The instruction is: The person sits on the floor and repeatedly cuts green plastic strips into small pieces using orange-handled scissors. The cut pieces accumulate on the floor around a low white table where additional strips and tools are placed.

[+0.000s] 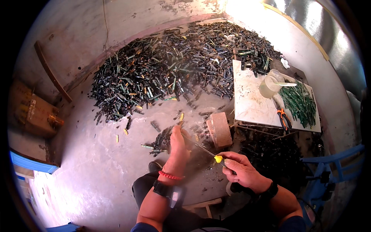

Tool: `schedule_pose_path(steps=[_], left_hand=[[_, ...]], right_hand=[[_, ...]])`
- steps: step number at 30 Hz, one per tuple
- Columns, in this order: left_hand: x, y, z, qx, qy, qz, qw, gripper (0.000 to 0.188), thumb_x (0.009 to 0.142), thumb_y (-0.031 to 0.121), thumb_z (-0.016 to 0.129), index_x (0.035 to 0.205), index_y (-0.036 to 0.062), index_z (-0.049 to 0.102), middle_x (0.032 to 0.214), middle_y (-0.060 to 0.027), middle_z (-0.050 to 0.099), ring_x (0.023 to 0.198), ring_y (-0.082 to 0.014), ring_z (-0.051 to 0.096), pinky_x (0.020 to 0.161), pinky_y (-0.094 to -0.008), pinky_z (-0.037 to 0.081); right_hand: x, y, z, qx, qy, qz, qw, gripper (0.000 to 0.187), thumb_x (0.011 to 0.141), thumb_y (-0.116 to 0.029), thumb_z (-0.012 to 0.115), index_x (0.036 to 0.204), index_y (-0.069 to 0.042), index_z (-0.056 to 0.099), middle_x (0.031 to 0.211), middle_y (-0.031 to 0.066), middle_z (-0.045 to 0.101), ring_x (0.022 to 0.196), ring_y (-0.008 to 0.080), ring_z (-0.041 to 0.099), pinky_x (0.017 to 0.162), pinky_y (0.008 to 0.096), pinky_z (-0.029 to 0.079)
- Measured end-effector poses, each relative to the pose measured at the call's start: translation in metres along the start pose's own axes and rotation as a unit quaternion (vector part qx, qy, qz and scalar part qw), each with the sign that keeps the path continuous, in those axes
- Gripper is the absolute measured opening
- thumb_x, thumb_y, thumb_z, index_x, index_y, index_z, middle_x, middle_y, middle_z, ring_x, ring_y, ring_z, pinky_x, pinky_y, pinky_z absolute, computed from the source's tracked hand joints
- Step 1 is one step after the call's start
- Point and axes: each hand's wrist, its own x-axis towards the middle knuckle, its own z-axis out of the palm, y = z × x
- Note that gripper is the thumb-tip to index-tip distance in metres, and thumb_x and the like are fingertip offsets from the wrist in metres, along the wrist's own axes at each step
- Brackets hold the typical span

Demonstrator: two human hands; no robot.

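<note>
My right hand [244, 172] is closed around the handle of a screwdriver [203, 148] with a thin metal shaft and a yellow collar. The shaft slants up and left, its far end close to my left hand [179, 146]. That hand is closed, slightly blurred, and what it holds is hidden from view. Just left of it on the floor lies a small heap of dark strips [160, 144]. A reddish brick block [221, 130] stands beyond the screwdriver, close to both hands.
Along the far wall spreads a large pile of dark strip-shaped parts [170, 65]. A white board [247, 104] at right bears a plastic jug [269, 84], green strips [298, 102] and orange-handled pliers [284, 119]. More black pieces [270, 154] lie below it. A cardboard box [38, 116] sits far left.
</note>
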Motion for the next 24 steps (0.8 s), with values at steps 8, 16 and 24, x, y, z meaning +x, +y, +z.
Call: schedule_pose_path(steps=[8,16,24], left_hand=[[0.002,-0.003,0.001,-0.043,-0.006,0.011,0.999,0.031,0.085,0.031,0.042,0.062,0.0103,0.04,0.048,-0.0026,0.034,0.039,-0.0151,0.031,0.037,-0.0296,0.023],[-0.006,0.0,0.007,-0.032,-0.008,-0.025,0.999,0.028,0.084,0.031,0.043,0.063,0.0122,0.039,0.05,-0.0023,0.036,0.041,-0.0149,0.032,0.04,-0.0303,0.024],[0.019,-0.015,-0.013,0.017,-0.03,-0.02,0.999,0.029,0.085,0.03,0.042,0.064,0.0099,0.041,0.05,-0.004,0.039,0.041,-0.016,0.035,0.036,-0.0293,0.023]], right_hand=[[0.001,-0.007,0.007,0.005,-0.011,0.029,1.0,0.026,0.094,-0.013,0.046,0.119,-0.007,0.051,0.069,0.0002,0.044,0.052,0.0053,0.037,0.045,0.0211,0.031],[-0.005,0.014,0.022,-0.686,0.132,-0.283,0.658,0.037,0.078,-0.007,0.061,0.114,-0.006,0.055,0.072,0.0115,0.058,0.057,0.0244,0.057,0.051,0.0302,0.046],[0.004,0.011,0.011,-0.122,0.049,-0.085,0.988,0.026,0.092,-0.014,0.052,0.116,-0.004,0.053,0.066,-0.002,0.043,0.055,0.0045,0.039,0.046,0.0227,0.033]])
